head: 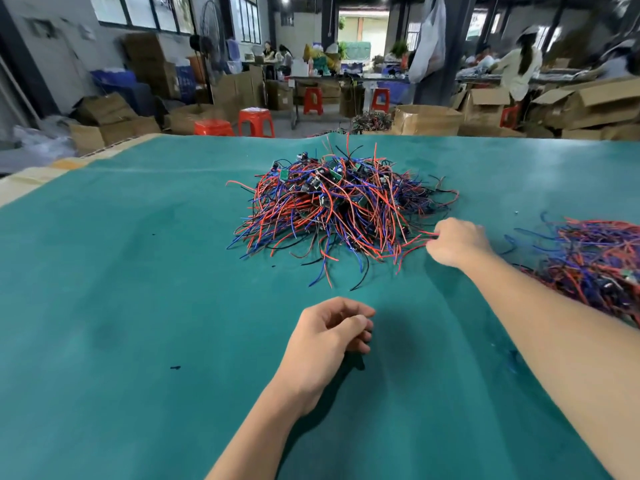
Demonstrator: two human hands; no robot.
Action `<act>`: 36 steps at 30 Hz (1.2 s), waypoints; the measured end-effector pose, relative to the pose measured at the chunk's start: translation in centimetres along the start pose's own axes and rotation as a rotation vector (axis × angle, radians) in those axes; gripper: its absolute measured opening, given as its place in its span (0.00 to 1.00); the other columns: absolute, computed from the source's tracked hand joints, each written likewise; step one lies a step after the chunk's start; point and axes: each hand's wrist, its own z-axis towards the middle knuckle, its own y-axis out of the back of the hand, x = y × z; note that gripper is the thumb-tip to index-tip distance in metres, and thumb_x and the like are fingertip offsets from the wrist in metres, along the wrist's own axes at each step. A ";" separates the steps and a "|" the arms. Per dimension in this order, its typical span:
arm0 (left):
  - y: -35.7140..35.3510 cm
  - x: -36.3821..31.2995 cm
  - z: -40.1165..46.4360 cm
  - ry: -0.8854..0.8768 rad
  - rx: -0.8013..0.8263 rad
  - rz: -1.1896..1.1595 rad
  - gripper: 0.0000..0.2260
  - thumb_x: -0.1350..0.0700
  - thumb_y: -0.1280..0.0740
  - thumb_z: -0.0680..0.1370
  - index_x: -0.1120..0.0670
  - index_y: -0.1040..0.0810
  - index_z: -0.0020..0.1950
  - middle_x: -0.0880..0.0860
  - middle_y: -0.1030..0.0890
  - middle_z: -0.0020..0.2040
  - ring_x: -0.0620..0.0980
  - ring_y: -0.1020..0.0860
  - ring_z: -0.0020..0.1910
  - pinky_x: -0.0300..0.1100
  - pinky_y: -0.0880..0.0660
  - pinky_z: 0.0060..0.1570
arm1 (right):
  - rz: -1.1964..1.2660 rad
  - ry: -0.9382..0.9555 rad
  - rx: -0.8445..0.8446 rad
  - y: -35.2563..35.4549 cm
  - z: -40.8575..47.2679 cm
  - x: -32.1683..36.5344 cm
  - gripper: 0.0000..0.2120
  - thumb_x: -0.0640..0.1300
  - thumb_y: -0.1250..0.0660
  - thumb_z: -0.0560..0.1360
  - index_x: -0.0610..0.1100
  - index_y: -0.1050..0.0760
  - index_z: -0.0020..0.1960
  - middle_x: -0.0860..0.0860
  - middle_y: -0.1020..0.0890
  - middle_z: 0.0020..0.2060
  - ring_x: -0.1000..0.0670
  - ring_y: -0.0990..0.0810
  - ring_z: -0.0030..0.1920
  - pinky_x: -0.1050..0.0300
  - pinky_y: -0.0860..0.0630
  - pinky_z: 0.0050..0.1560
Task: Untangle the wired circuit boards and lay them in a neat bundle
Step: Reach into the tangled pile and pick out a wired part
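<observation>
A tangled heap of small circuit boards with red, blue and black wires (341, 206) lies in the middle of the green table. My right hand (457, 240) reaches to the heap's right edge and pinches the ends of red wires there. My left hand (332, 334) hovers over the mat in front of the heap, its fingers loosely curled and holding nothing. A second, flatter bundle of wired boards (595, 261) lies at the right edge of the view, beside my right forearm.
The green mat (138, 271) covers the whole table, with a few tiny wire scraps (175, 367) on it. Beyond the far edge stand red stools (256, 121), cardboard boxes and other workers at benches.
</observation>
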 end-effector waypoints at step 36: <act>-0.6 -0.9 -0.5 0.002 0.016 -0.060 0.07 0.68 0.33 0.77 0.59 0.22 0.42 0.55 0.21 0.38 0.50 0.23 0.36 0.39 0.22 0.41 | 1.695 0.032 0.345 -0.5 -19.5 1.4 0.06 0.31 0.29 0.75 0.40 0.18 0.43 0.44 0.16 0.37 0.51 0.19 0.33 0.63 0.24 0.33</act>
